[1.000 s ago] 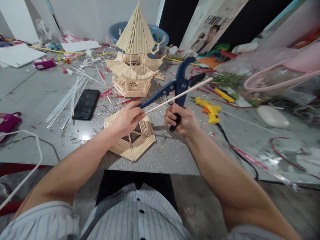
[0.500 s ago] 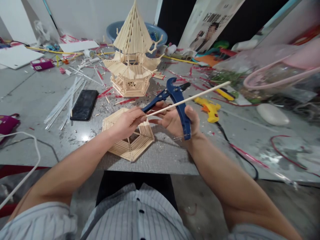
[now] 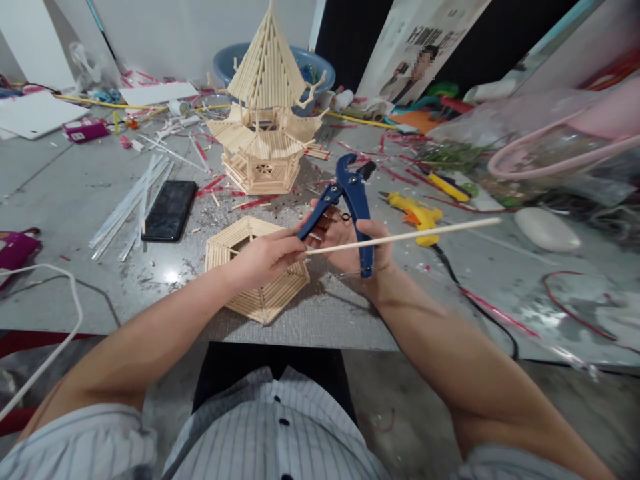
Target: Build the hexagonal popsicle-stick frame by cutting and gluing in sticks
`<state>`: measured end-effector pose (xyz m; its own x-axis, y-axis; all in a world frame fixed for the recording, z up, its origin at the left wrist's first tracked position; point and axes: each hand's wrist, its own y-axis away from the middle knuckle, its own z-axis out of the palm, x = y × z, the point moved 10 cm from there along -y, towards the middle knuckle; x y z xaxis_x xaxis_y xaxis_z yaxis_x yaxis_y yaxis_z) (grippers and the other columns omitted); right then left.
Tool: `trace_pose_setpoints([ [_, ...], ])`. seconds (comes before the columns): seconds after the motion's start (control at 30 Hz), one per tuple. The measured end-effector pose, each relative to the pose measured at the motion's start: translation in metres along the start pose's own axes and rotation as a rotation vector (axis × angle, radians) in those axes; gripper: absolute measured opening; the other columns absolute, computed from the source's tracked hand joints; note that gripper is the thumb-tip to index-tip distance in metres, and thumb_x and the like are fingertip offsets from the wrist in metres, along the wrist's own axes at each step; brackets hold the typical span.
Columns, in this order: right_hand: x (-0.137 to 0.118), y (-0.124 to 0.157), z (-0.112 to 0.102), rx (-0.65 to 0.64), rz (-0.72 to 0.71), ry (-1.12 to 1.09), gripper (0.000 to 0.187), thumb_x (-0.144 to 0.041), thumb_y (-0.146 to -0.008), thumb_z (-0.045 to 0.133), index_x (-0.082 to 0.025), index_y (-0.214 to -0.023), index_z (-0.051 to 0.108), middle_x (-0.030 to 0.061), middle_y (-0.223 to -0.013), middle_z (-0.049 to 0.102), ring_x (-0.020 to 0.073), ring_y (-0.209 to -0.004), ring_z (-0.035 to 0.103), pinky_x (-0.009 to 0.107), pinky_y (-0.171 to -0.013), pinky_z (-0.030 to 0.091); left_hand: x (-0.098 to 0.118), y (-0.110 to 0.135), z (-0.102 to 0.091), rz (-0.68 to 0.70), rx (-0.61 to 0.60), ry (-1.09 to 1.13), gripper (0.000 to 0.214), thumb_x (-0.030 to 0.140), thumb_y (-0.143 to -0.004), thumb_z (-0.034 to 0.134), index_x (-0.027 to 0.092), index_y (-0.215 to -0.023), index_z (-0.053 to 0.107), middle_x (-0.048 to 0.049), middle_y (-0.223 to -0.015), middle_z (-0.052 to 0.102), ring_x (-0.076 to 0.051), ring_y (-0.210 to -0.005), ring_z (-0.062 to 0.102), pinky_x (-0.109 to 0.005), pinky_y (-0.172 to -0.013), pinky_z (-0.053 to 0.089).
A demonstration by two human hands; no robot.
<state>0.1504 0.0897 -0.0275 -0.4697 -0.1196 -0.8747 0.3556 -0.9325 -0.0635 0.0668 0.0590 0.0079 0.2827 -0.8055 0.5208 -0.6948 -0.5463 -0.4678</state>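
"Where is the stick (image 3: pixel 435 232) held?"

"Over the near side of the table (image 3: pixel 325 320), by the right edge of the six-sided frame (image 3: pixel 281 292). One end is pinched between thumb and fingers of the left hand (image 3: pixel 267 257); the free end is pointed right, across the view of the glue gun (image 3: pixel 425 212)."

"And the right hand (image 3: pixel 343 233)?"

"By its open palm and loosely spread fingers the blue cutter (image 3: pixel 355 193) is cradled, thumb laid at the right handle. The handles are parted, the left one met by the left fingertips; whether it is gripped there cannot be told. The right handle is crossed in front by the stick; contact cannot be told."

"What surrounds the work?"

"A stick tower (image 3: pixel 265 73) is set at the far side, a phone (image 3: pixel 169 210) to the left."

"How might the handling be done well?"

"The stick is probably best pinched lightly, since anything so thin could be snapped against the handle. The cutter would be steadier seated deeper in the right palm, fingers wrapped before any squeeze. Left fingertips should be held clear of the gap between handles, where skin could be nipped."
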Motion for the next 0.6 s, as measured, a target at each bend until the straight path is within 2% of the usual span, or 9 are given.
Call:
trace_pose_setpoints([
  [0.07, 0.003, -0.001, -0.003, 0.045, 0.025, 0.063, 0.033, -0.051, -0.053, 0.063, -0.027, -0.072, 0.050, 0.0018, -0.070, 0.058, 0.0223, -0.083, 0.061, 0.040, -0.071, 0.050, 0.004, 0.000, 0.008, 0.002, -0.050, 0.000, 0.025, 0.026, -0.092, 0.042, 0.015, -0.085, 0.063, -0.0088, -0.089, 0.063, -0.012, -0.077, 0.061, -0.023, -0.068, 0.047],
  [0.17, 0.004, -0.001, -0.006, 0.079, -0.008, 0.090, 0.034, -0.051, -0.055, 0.066, -0.027, -0.073, 0.051, 0.0013, -0.069, 0.056, 0.0215, -0.079, 0.061, 0.037, -0.066, 0.051, 0.006, 0.002, 0.017, -0.016, -0.121, 0.004, 0.027, 0.026, -0.091, 0.044, 0.014, -0.084, 0.067, -0.0078, -0.086, 0.064, -0.012, -0.072, 0.060, -0.021, -0.064, 0.045],
  [0.27, 0.005, 0.001, -0.003, 0.035, -0.044, 0.056, 0.041, -0.054, -0.054, 0.070, -0.028, -0.082, 0.055, -0.0007, -0.075, 0.058, 0.0198, -0.081, 0.062, 0.034, -0.067, 0.051, 0.007, 0.004, 0.022, -0.026, -0.169, 0.046, 0.027, 0.030, -0.090, 0.048, 0.016, -0.085, 0.070, -0.0058, -0.083, 0.066, -0.012, -0.071, 0.061, -0.021, -0.064, 0.045],
  [0.4, 0.010, 0.003, -0.003, 0.008, -0.014, 0.045, 0.049, -0.055, -0.054, 0.074, -0.028, -0.091, 0.056, -0.0028, -0.080, 0.060, 0.0162, -0.075, 0.063, 0.033, -0.070, 0.052, 0.008, 0.005, 0.025, -0.031, -0.222, 0.163, 0.024, 0.032, -0.089, 0.052, 0.018, -0.087, 0.071, -0.0048, -0.085, 0.070, -0.013, -0.077, 0.064, -0.023, -0.072, 0.048],
  [0.47, 0.011, 0.003, -0.008, 0.049, -0.006, 0.051, 0.049, -0.056, -0.053, 0.075, -0.027, -0.088, 0.056, -0.0018, -0.081, 0.061, 0.0169, -0.073, 0.063, 0.034, -0.068, 0.052, 0.006, 0.005, 0.025, -0.063, -0.251, 0.205, 0.023, 0.031, -0.089, 0.052, 0.018, -0.086, 0.071, -0.0040, -0.084, 0.071, -0.014, -0.084, 0.066, -0.024, -0.078, 0.050],
  [0.53, 0.006, 0.003, -0.012, 0.101, -0.044, 0.089, 0.050, -0.060, -0.053, 0.073, -0.026, -0.085, 0.055, -0.0001, -0.081, 0.062, 0.0194, -0.076, 0.063, 0.035, -0.067, 0.052, 0.003, 0.004, 0.024, -0.082, -0.257, 0.233, 0.022, 0.030, -0.089, 0.053, 0.019, -0.083, 0.071, -0.0042, -0.086, 0.072, -0.016, -0.100, 0.065, -0.028, -0.089, 0.049],
  [0.6, -0.005, 0.003, -0.018, 0.162, -0.130, 0.140, 0.054, -0.067, -0.053, 0.069, -0.027, -0.085, 0.054, 0.0015, -0.083, 0.061, 0.0221, -0.082, 0.064, 0.037, -0.067, 0.052, 0.001, 0.003, 0.021, -0.076, -0.230, 0.254, 0.020, 0.028, -0.088, 0.054, 0.020, -0.081, 0.071, -0.0073, -0.101, 0.071, -0.019, -0.120, 0.056, -0.034, -0.099, 0.045],
])
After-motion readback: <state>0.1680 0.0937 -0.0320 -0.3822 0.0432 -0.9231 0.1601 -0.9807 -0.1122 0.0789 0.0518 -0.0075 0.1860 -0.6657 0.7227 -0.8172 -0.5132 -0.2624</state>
